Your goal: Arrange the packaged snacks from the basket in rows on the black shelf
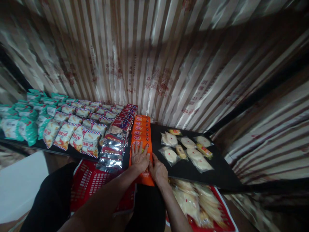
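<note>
A column of overlapping orange snack packets lies on the black shelf, its front end reaching past the shelf edge. My left hand lies flat on top of these packets, fingers stretched out. Against their right edge rests my right hand, fingers loosely extended along the side and the thumb near my left fingers. Just left of the orange packets runs a row of overlapping dark red and silver packets. To the right, clear packs of round white slices lie scattered with a few small yellow packets.
White bags with striped edges and green bags stand in rows at the left. Below the shelf are a red basket and a second red basket full of clear packs. Behind hangs a pleated curtain.
</note>
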Tool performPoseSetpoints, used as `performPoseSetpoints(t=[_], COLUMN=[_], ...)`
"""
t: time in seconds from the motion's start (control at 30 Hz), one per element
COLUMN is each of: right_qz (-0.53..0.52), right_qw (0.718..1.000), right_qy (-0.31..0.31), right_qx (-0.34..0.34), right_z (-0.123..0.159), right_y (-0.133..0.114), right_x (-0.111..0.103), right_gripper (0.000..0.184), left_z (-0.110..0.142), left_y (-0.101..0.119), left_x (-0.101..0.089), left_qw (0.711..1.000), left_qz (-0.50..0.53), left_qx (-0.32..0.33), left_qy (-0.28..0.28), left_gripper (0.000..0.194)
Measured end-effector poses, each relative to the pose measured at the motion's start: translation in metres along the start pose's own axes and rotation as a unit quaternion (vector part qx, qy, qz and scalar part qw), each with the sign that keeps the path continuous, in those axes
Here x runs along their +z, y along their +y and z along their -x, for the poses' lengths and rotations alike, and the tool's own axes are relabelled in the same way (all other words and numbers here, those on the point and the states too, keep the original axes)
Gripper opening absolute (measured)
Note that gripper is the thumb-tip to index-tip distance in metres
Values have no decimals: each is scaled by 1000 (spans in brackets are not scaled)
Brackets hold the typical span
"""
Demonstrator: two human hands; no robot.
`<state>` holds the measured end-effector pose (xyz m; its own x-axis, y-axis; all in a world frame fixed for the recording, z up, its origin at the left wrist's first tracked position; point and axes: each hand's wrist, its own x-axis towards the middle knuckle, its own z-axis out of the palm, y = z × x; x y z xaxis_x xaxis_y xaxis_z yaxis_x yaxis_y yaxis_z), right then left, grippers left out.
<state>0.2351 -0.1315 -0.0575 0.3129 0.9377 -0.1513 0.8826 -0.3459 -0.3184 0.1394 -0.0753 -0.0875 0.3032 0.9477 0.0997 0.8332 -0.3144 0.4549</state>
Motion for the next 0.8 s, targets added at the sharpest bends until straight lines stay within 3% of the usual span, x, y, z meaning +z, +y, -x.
performPoseSetpoints(t=[0.1, 0.3, 0.53, 0.8], right_qz=[4, -144, -126, -140], right_qw=[998, 977, 989, 988], right_qy=[42, 147, 83, 62], right_qx=[-46, -62, -1, 13], right_z=[-6, -47, -91, -111], right_y=[6, 12, 0, 11], right_x=[-1, 7, 0, 6], right_gripper=[45, 46, 41, 32], left_z=[3, 3, 1, -1], left_y=[1, 5, 3, 2], left_x=[2, 1, 9, 10], left_qw=[1000, 1000, 1000, 999], left_qz=[-3, -17, -24, -32], left_qx=[5, 0, 4, 3], left_qy=[14, 9, 9, 4], left_gripper=[56, 61, 69, 68])
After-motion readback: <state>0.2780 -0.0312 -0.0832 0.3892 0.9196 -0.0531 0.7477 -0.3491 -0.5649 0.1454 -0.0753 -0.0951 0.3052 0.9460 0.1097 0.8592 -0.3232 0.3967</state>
